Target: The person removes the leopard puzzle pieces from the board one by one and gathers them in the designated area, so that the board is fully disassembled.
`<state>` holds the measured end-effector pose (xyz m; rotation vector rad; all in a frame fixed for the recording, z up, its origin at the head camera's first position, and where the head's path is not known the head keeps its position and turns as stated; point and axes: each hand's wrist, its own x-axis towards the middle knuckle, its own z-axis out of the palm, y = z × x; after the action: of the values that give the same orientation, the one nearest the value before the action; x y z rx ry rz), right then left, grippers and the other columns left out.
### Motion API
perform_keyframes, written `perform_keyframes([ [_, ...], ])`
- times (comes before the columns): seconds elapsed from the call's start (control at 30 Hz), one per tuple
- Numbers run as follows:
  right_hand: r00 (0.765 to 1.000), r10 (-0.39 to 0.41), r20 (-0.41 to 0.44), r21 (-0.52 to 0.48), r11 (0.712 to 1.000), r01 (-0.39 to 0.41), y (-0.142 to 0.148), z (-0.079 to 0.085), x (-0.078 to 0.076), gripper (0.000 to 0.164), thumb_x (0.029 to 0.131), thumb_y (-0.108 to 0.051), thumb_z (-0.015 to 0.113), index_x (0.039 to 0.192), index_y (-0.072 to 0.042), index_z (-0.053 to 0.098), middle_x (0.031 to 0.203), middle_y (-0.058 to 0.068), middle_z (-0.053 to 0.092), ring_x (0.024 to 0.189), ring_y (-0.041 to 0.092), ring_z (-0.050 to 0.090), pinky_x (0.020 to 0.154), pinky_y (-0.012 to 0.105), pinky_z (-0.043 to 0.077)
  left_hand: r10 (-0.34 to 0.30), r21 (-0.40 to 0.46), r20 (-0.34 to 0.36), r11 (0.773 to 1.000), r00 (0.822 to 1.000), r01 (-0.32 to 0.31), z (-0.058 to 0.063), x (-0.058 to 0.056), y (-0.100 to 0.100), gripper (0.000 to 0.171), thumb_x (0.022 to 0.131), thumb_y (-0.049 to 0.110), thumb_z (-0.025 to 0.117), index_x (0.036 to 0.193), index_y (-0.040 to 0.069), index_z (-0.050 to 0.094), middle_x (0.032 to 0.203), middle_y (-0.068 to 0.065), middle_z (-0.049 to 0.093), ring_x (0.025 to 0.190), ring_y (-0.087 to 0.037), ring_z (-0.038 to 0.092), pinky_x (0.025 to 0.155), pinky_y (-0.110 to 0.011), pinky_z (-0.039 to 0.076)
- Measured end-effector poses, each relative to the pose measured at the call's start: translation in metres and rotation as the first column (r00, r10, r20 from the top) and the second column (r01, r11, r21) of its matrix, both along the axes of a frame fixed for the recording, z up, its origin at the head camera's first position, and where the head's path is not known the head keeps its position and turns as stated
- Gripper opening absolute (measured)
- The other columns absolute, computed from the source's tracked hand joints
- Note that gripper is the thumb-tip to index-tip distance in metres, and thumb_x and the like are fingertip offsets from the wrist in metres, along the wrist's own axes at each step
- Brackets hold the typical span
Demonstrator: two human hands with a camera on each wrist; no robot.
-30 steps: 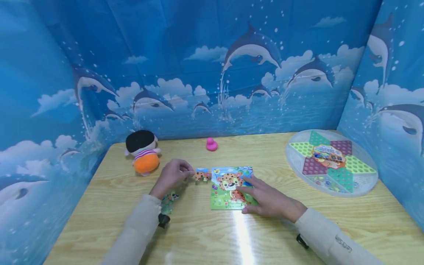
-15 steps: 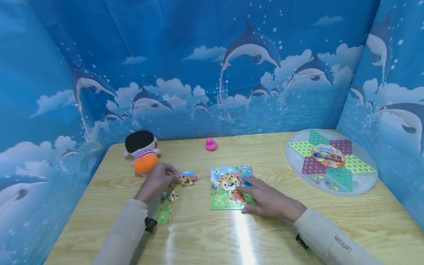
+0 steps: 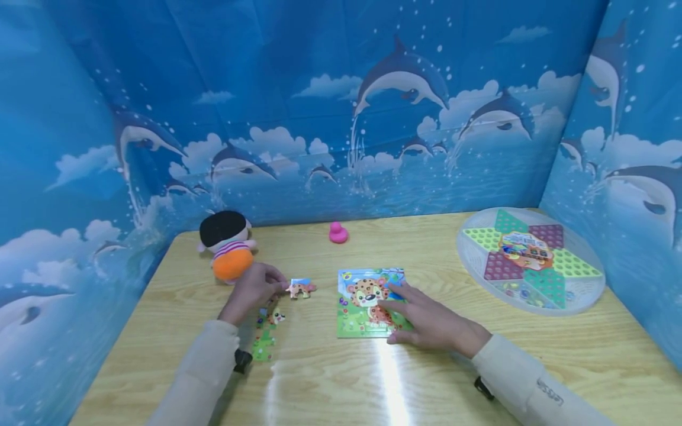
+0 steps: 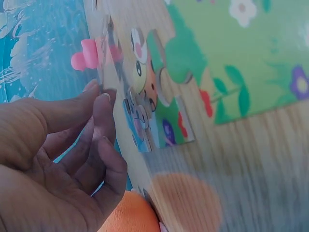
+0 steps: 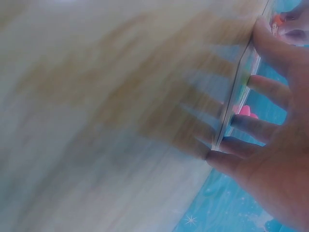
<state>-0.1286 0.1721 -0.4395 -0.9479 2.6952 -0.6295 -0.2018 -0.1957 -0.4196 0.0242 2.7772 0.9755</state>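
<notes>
My left hand (image 3: pixel 257 291) pinches a jigsaw piece (image 3: pixel 301 289) with leopard spots and a blue top between thumb and fingertips. In the left wrist view that piece shows nearly edge-on. Just below lie more jigsaw pieces (image 3: pixel 263 345), green with part of an animal's face (image 4: pixel 140 67), partly covered by the hand in the head view. My right hand (image 3: pixel 434 319) rests with spread, fairly straight fingers on the right part of a square leopard puzzle board (image 3: pixel 351 322). In the right wrist view its fingertips touch the board's edge (image 5: pixel 237 79).
A doll (image 3: pixel 232 251) with an orange bottom lies at the table's back left. At the back stands a pink toy duck (image 3: pixel 338 232). A round Chinese checkers board (image 3: pixel 474 272) with marbles occupies the right side. Dolphin-print curtains (image 3: pixel 298 89) surround the wooden table (image 3: pixel 330 378).
My left hand has carried the spotted piece left, away from the puzzle board, uncovering the green pieces. Over the last half second the piece has tilted slightly. My right hand has stayed put.
</notes>
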Motion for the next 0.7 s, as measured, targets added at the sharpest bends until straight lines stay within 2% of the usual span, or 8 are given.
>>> perform_keyframes([
  [0.2, 1.0, -0.006, 0.006, -0.002, 1.0, 0.006, -0.001, 0.001, 0.001, 0.068, 0.092, -0.045, 0.071, 0.147, -0.01, 0.051, 0.162, 0.026, 0.022, 0.147, 0.052, 0.018, 0.116, 0.063, 0.022, -0.011, -0.039, -0.037, 0.999, 0.999, 0.01, 0.001, 0.0, 0.001, 0.007, 0.089, 0.012, 0.079, 0.093, 0.006, 0.076, 0.083, -0.003, 0.069, 0.075, -0.017, 0.061, 0.069, -0.034, 0.052],
  [0.37, 1.0, -0.003, -0.006, 0.006, 1.0, 0.003, 0.0, 0.001, 0.001, 0.069, 0.092, -0.046, 0.071, 0.148, -0.01, 0.051, 0.162, 0.026, 0.023, 0.147, 0.052, 0.017, 0.117, 0.063, 0.021, -0.03, -0.019, -0.034, 0.999, 0.999, 0.029, 0.003, 0.0, 0.008, 0.007, 0.089, 0.01, 0.078, 0.094, 0.007, 0.075, 0.086, -0.004, 0.07, 0.076, -0.018, 0.062, 0.068, -0.034, 0.053],
  [0.7, 1.0, -0.004, -0.027, 0.024, 1.0, 0.005, -0.001, 0.001, 0.002, 0.065, 0.093, -0.044, 0.071, 0.146, -0.01, 0.053, 0.162, 0.026, 0.025, 0.148, 0.05, 0.018, 0.118, 0.061, 0.022, -0.073, -0.033, -0.009, 0.997, 0.997, 0.073, 0.006, 0.0, 0.043, 0.009, 0.089, 0.02, 0.08, 0.094, 0.013, 0.076, 0.087, 0.0, 0.07, 0.077, -0.017, 0.062, 0.067, -0.032, 0.052],
])
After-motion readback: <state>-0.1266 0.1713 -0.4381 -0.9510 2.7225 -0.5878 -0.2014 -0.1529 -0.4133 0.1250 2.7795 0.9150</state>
